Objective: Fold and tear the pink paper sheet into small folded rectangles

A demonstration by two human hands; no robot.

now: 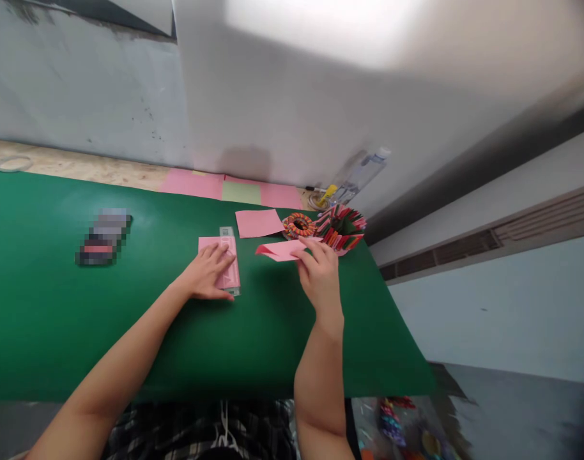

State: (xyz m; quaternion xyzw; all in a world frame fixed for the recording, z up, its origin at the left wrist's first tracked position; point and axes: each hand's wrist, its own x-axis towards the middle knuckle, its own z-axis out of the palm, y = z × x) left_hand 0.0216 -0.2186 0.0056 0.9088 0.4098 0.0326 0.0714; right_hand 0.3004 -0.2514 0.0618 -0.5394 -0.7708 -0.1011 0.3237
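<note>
My left hand (209,273) lies flat with its fingers apart, pressing on a clear ruler (227,232) and a pink sheet of paper (205,242). The ruler runs along the right side of that sheet. Off to the right, my right hand (321,276) pinches a folded piece of pink paper (278,250) between thumb and fingers, raised a little above the table. Behind it, a flat pink sheet (259,223) rests on the green table top (253,338).
Beyond my right hand sit an orange-striped ring of folded paper (299,225) and a round bundle of red and green paper strips (342,227). A clear bottle (361,176) stands by the wall. At left lies a blurred-out dark object (103,236). Pink sheets (191,183) line the back edge.
</note>
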